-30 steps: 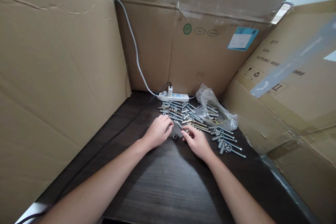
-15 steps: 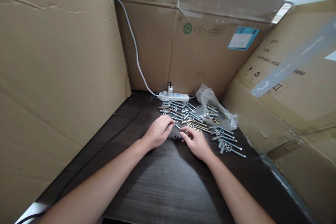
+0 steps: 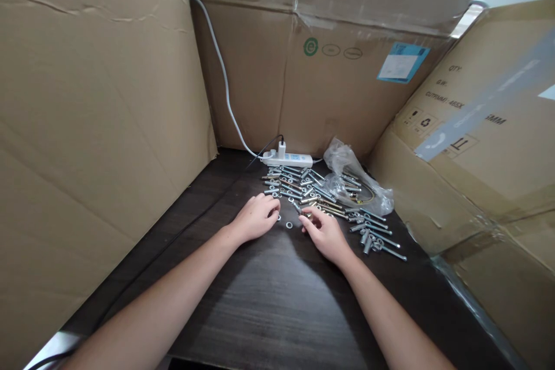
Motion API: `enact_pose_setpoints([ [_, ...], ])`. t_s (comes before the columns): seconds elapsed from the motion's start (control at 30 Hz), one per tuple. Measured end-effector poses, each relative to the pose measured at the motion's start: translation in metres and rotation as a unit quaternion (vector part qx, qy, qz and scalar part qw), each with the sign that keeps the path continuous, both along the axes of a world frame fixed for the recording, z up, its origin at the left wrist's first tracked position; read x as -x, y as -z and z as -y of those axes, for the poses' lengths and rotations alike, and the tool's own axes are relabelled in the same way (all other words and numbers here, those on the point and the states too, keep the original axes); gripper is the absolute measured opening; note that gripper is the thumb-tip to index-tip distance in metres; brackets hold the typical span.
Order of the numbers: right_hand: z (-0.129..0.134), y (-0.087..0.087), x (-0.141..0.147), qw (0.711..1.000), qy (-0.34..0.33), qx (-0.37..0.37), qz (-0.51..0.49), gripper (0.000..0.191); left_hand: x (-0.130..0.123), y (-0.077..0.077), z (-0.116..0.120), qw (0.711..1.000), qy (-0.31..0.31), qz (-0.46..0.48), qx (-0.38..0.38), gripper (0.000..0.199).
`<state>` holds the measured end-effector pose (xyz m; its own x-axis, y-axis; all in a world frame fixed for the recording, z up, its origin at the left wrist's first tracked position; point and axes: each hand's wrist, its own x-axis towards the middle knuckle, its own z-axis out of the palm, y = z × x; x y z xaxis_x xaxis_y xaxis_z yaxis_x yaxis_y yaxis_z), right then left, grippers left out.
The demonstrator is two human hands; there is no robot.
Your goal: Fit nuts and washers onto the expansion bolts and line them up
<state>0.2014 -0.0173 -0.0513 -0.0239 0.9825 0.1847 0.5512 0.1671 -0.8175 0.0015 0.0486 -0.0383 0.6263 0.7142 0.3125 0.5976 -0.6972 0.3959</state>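
My right hand [image 3: 324,232] has its fingers closed around a metal bolt with a sleeve [image 3: 296,207]. The bolt's silver end points up and left out of the pinch, and the fingers cover the rest. To the left, my left hand [image 3: 256,217] is low over the dark table, fingers curled and pinched at a small washer [image 3: 279,218]. Between the hands a loose flat washer [image 3: 289,225] lies on the table. Just beyond the fingers, another washer [image 3: 291,200] lies near the bolt's tip.
Rows of silver and brass-coloured bolts, sleeves and washers [image 3: 290,186] lie beyond my hands. More silver bolts [image 3: 381,234] spread to the right. A clear plastic bag [image 3: 377,196], a white power strip [image 3: 299,160] and a black cable [image 3: 191,226] lie about. Cardboard boxes [image 3: 243,81] enclose the table.
My left hand has moved left and slightly down, away from the bolt's end, and a washer now shows at its fingertips. The right hand still holds the bolt in nearly the same place.
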Motion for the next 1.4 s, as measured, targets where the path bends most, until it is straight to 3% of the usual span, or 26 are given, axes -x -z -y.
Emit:
enact_pose_setpoints([
  [0.2, 0.000, 0.000, 0.000, 1.000, -0.002, 0.003, -0.003, 0.026, 0.001, 0.004, -0.001, 1.000, 0.008, -0.014, 0.013, 0.007],
  [0.5, 0.000, 0.000, 0.000, 1.000, -0.003, 0.001, 0.005, 0.025, 0.000, -0.005, 0.003, 0.998, 0.055, -0.015, 0.001, 0.015],
  [0.67, 0.000, 0.001, -0.001, 1.000, -0.004, 0.000, 0.004, 0.025, 0.000, -0.006, 0.003, 0.997, 0.044, -0.069, 0.003, 0.016],
  [0.87, 0.000, 0.001, 0.000, 1.000, -0.005, 0.003, 0.001, 0.026, 0.001, -0.008, 0.007, 0.996, 0.060, -0.059, 0.017, 0.017],
  [1.4, -0.001, 0.004, -0.001, 1.000, -0.003, -0.003, -0.002, 0.026, -0.010, 0.001, 0.013, 0.996, 0.077, -0.042, -0.014, 0.011],
])
